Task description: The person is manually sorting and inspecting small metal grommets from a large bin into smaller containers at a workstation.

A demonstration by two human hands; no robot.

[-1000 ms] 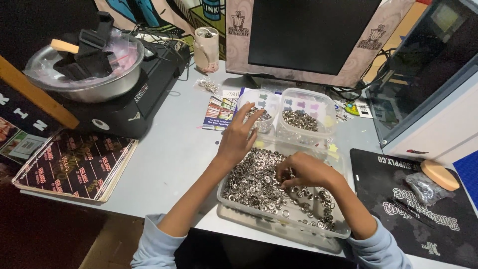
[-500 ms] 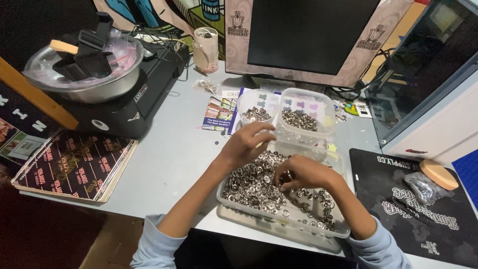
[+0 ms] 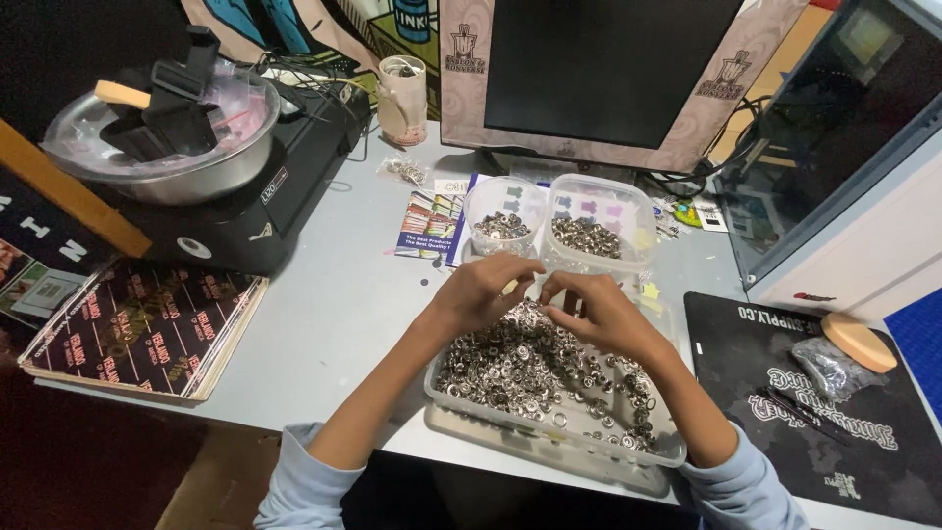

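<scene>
Metal rings (image 3: 530, 368) fill the clear tray (image 3: 549, 432) on the bench, under both hands. My left hand (image 3: 486, 290) and right hand (image 3: 599, 312) meet above it, fingers pinched together on one small piece (too tiny to see); sorting step, I think.

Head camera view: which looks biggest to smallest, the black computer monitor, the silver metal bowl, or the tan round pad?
1. Black computer monitor
2. Silver metal bowl, though nearer the camera edge
3. Tan round pad

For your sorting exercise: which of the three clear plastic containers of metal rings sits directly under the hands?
The large rectangular tray nearest the person; the two smaller tubs stand behind it by the monitor.
</scene>
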